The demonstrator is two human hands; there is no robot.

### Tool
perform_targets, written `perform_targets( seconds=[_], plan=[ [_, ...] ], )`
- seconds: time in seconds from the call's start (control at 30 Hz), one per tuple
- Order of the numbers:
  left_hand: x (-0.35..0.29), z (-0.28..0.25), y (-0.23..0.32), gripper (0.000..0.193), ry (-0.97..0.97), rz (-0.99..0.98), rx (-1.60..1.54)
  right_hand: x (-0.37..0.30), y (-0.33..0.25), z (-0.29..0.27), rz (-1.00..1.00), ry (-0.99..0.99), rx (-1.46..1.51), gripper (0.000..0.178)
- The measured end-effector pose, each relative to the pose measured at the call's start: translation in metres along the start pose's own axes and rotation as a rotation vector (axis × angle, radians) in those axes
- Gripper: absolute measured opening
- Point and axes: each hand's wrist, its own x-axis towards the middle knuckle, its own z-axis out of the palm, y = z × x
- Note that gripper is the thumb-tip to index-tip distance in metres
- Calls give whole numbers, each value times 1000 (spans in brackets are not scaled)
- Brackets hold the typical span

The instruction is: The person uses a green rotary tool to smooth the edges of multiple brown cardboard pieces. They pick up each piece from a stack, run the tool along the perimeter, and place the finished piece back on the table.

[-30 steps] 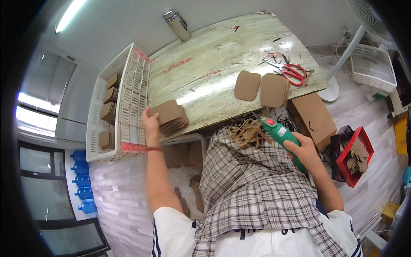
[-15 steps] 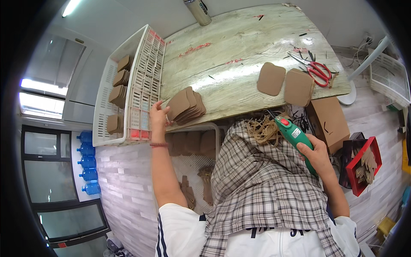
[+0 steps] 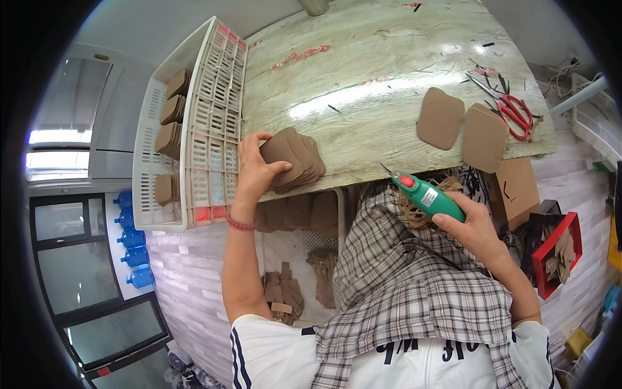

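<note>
Left hand (image 3: 256, 170) at the stack (image 3: 295, 159), power tool (image 3: 431, 200) held apart

On my remote view, the left hand is half curled at the left edge of the stack, the thumb over its near part and the fingers toward its far part. I cannot tell how firmly it grips, or whether it has one pad or several. The stack, brown round-cornered pads fanned toward the right, lies near the front edge of the counter (image 3: 363, 129), just beside the white crate (image 3: 214, 123). My right hand (image 3: 476, 227) is wrapped around the green power tool, its thin tip (image 3: 385, 167) pointing up and leftward, well apart from the other hand.

To handle this well, I would pinch lightly, since a fanned pile probably slides easily, and feel for the pads' edges before lifting. I would hold the tip off the counter and away from my fingers.
</note>
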Motion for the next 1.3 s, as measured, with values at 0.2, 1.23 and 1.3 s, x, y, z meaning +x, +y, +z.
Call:
perform_targets(
  seconds=[0.2,1.23,1.3],
  plan=[
    [-18,-22,8,46,-18,-238,-447,16,-22,13,-53,-55,-55,44],
    [-68,-8,82,27,-223,-101,-1138,-18,-48,16,-683,56,-314,54],
    [-67,-6,80,26,-243,-95,-1113,-18,-49,17,-683,60,-310,54]
  ],
)
